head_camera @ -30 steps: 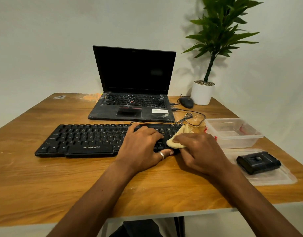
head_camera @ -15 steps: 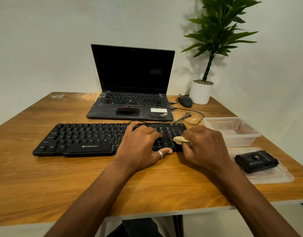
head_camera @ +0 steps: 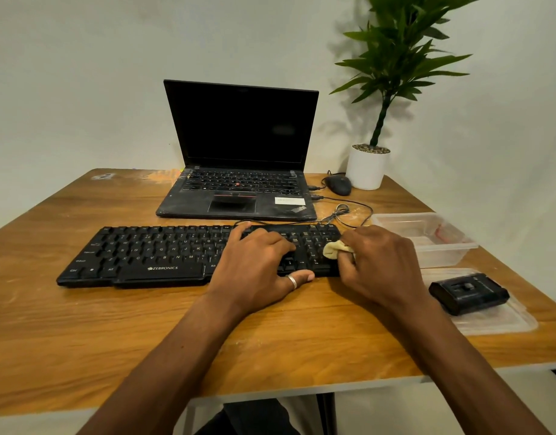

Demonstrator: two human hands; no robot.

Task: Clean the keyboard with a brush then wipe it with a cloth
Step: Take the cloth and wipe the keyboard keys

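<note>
The Zebronics keyboard [head_camera: 151, 255] is laid on the wooden surface [head_camera: 82, 334]. A cream cloth [head_camera: 334, 249] is held in the right grip [head_camera: 380, 265], pressed on the keyboard's 3 o'clock end. The left grip [head_camera: 258, 262] is rested open on the keys, holding nothing.

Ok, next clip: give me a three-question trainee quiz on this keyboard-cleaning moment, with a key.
1. True or false: the right hand grips the pale yellow cloth against the black Zebronics keyboard.
2. Where does the left hand rest? A) on the keyboard's right half; B) on the laptop's trackpad; C) inside the plastic tub.
3. Fill in: the cloth touches the keyboard's ____ end.

Key: 1 true; 2 A; 3 right.
</note>
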